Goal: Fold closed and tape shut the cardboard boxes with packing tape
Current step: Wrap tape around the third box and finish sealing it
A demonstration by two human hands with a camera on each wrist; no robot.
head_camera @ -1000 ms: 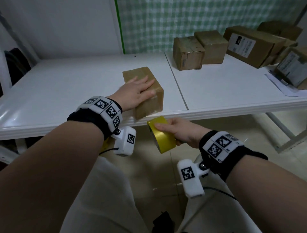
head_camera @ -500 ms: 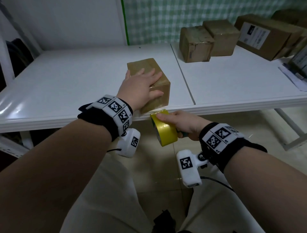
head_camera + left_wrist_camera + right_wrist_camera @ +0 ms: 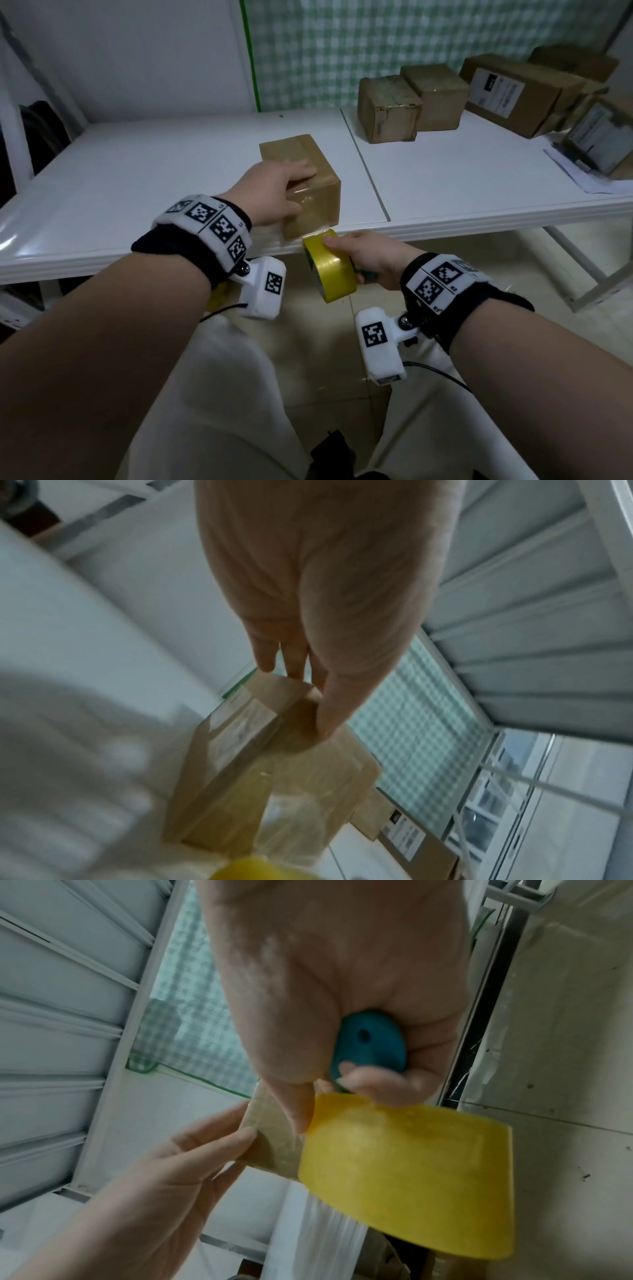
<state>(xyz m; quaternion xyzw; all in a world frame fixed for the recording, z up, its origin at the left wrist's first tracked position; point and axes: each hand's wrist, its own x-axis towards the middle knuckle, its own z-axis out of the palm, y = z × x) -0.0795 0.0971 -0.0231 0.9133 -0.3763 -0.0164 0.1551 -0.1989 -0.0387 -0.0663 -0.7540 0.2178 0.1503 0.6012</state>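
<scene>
A small cardboard box (image 3: 294, 150) stands on the white table (image 3: 137, 178) at its front edge, flaps closed. My left hand (image 3: 284, 186) presses on the near part of its top, thumb lying down the front face; the left wrist view shows the fingers (image 3: 291, 658) straight on the box (image 3: 232, 764). My right hand (image 3: 363, 255) grips a teal dispenser handle (image 3: 369, 1042) carrying a yellow tape roll (image 3: 334, 274), held just below the table edge against the box's lower front. A clear strip of tape (image 3: 310, 212) runs from the box face to the roll (image 3: 404, 1177).
Several other cardboard boxes (image 3: 387, 106) stand at the back right, some with labels (image 3: 496, 89). Loose papers (image 3: 589, 171) lie at the right edge. A seam (image 3: 366, 171) splits the tabletop. A table leg (image 3: 582, 274) slants down at the right. My legs are below.
My left hand has drawn back over the box top, its thumb now on the front face. The tape roll has risen to the table edge at the box's lower front.
</scene>
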